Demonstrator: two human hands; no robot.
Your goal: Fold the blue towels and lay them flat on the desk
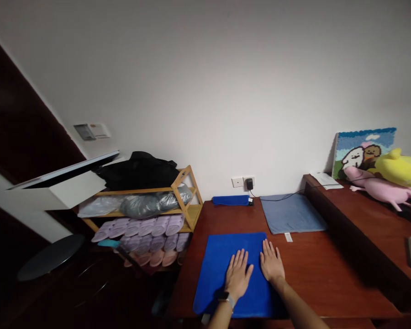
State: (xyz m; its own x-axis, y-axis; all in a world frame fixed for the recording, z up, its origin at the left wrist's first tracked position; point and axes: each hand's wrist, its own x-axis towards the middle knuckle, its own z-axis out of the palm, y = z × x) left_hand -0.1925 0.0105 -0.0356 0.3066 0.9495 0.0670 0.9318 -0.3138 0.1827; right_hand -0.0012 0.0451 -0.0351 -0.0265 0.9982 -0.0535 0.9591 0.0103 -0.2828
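Observation:
A bright blue cloth (215, 274) lies spread flat on the reddish-brown wooden table (315, 274). My left hand (239, 275) rests on the middle of the cloth, palm down with its fingers apart, and a watch is on that wrist. At the cloth's right edge lies my right hand (271, 261), also palm down, fingers stretched out and holding nothing. Behind them on the table are a grey-blue cloth (292, 214) with a white tag and a narrow folded blue cloth (230, 200) against the wall.
Left of the table, a wooden rack (196, 205) holds slippers, plastic-wrapped items and a black bag (140, 171). A raised ledge at right carries plush toys (380, 187), a picture (363, 148) and papers. A cable runs from the wall plug (249, 183).

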